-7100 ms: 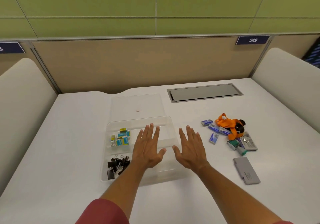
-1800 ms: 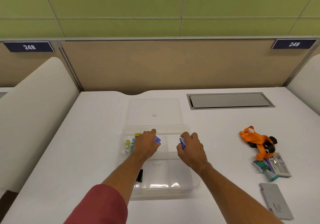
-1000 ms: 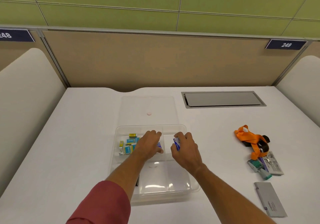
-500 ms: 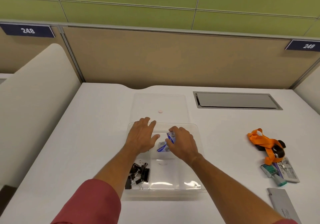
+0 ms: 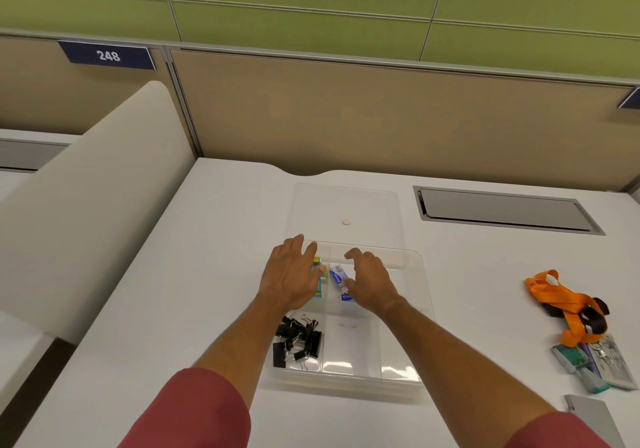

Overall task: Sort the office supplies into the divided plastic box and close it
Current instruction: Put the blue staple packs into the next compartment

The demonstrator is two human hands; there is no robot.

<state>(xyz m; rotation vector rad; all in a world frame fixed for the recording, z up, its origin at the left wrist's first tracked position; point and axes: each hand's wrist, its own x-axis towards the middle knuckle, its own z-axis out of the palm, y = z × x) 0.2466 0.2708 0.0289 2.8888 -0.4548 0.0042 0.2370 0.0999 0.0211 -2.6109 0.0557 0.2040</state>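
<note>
Both hands over the far half of the clear divided box (image 5: 424,312), near the middle of the white surface (image 5: 194,274). Left hand (image 5: 292,276) flat, fingers apart, holding nothing. Right hand (image 5: 370,283) with fingers loosely bent, apart, just above small blue packets (image 5: 337,276). Black binder clips (image 5: 298,342) in the near left compartment. Clear lid (image 5: 346,205) lying just behind the box. Orange lanyard (image 5: 561,304) far to the right.

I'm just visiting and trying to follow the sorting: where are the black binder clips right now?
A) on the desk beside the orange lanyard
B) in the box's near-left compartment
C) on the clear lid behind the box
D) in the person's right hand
B: the black binder clips lie heaped in the near-left compartment of the clear divided box, below the left hand.
</note>
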